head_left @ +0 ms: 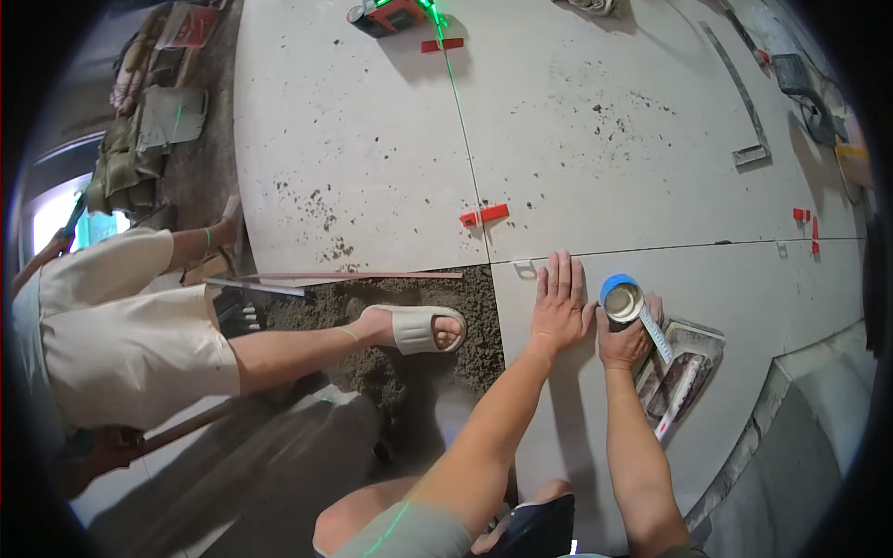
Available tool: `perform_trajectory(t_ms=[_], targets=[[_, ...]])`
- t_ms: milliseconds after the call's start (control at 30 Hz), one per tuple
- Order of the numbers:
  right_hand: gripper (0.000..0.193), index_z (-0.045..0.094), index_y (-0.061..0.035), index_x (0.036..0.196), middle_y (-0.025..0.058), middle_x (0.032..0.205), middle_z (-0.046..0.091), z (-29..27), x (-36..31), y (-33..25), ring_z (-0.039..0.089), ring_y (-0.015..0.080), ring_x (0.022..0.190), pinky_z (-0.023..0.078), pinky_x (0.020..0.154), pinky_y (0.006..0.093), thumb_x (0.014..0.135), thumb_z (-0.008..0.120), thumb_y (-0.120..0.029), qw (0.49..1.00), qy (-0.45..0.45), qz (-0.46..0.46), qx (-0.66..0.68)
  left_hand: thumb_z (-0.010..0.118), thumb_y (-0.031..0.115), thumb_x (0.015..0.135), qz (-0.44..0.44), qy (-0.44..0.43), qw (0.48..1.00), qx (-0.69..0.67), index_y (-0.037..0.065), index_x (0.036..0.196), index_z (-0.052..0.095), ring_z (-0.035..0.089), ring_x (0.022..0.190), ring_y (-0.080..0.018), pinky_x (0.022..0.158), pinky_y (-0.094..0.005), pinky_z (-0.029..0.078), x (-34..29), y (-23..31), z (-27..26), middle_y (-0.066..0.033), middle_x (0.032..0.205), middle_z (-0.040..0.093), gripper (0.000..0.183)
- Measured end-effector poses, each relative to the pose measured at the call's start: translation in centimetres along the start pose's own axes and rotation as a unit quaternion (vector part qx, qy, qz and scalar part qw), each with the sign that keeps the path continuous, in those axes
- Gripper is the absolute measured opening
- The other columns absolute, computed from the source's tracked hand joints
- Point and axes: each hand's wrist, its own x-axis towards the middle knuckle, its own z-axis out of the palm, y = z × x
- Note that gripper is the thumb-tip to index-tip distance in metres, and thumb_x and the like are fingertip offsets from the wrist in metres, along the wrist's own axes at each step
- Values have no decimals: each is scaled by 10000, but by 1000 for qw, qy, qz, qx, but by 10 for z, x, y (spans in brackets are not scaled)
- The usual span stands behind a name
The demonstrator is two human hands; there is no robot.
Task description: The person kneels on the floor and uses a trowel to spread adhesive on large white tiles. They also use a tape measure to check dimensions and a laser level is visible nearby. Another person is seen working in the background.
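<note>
My left hand [558, 312] lies flat on a large pale floor tile [567, 428], fingers stretched towards the far joint. A white tile-levelling clip [524, 269] sits in that joint by my fingertips. To its right, my right hand [626, 341] is closed round a round, cup-like thing with a blue rim [621, 296]. A pale strip [657, 337] slants from it towards the lower right; I cannot make out its kind. Next to that hand a dirty grey plastering trowel [712, 349] rests on the tile. A red levelling wedge [485, 216] lies across the joint farther off.
A co-worker's sandalled foot [428, 330] stands on the grey mortar bed [372, 372] at left. A red laser level [391, 17] throws a green line along the joint. A metal square [739, 98] and mortar crumbs lie on the far tiles. More red wedges [802, 216] lie right.
</note>
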Motion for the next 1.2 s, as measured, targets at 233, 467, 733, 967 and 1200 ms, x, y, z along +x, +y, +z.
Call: perform_trajectory(t_ms=[233, 467, 733, 967, 1200], targets=[[938, 415, 7, 1389, 210, 1439, 435, 2, 7, -10, 374, 453, 1364, 277, 1142, 609, 707, 796, -510, 995, -45, -6, -90, 496, 456, 959, 55, -200, 978, -24, -53, 1570, 136, 25, 1548, -400, 1236, -548, 44, 35, -6, -47, -231, 1666, 63, 873], [994, 378, 48, 1461, 246, 1562, 292, -18, 9, -14, 233, 429, 1470, 194, 1210, 538, 727, 813, -461, 983, -166, 26, -71, 696, 301, 815, 79, -329, 941, 6, -53, 1499, 312, 237, 1501, -362, 1224, -468, 203, -46, -40, -119, -240, 1593, 281, 861], [711, 496, -23, 1429, 208, 1452, 520, -45, 66, 9, 446, 370, 1380, 322, 1151, 421, 1004, 449, -592, 886, -272, 371, 53, 585, 275, 941, -377, -284, 859, -197, -35, 1353, 522, 573, 1198, -431, 1036, -473, 452, -306, -95, -272, -284, 1270, 608, 520], [553, 588, -16, 1337, 222, 1313, 620, -194, 21, 19, 569, 370, 1223, 411, 1062, 430, 1046, 443, -463, 885, -268, 368, 98, 486, 452, 982, -296, -586, 745, -118, -3, 1167, 597, 613, 1110, -455, 990, -506, 478, -448, -79, -423, -272, 1183, 651, 504], [430, 631, -8, 1251, 178, 1238, 667, -394, 61, -17, 622, 324, 1140, 470, 970, 427, 980, 598, -340, 832, -416, 367, -23, 424, 469, 1001, -91, -662, 733, -127, 53, 1269, 587, 575, 1203, -434, 1066, -456, 438, -362, -22, -536, -271, 1242, 637, 520]])
